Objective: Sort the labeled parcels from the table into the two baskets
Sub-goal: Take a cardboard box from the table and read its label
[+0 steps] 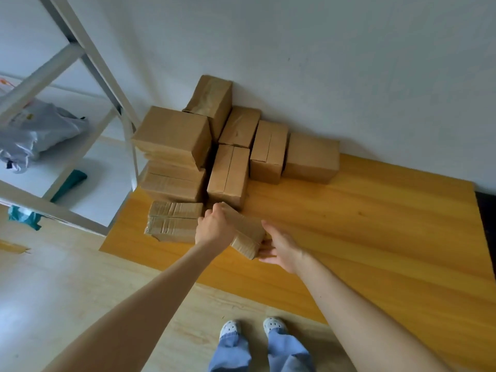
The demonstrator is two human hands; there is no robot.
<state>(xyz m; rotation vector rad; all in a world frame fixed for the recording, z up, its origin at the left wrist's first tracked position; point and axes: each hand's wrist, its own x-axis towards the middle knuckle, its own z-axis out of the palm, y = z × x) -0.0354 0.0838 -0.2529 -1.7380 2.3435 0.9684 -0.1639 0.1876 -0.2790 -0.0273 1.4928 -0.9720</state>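
While our left hand (214, 225) grips the small parcel (248, 233) at its far end, our right hand (280, 249) props the near end, fingers straight; we judge it stiff, light and tape-slick.

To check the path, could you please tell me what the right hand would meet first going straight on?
Most likely the small parcel that the left hand grips; the right hand points at its near end, seemingly close, though depth is unclear.

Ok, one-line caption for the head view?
Left hand grips a taped parcel, right hand touches its end, on the yellow table.
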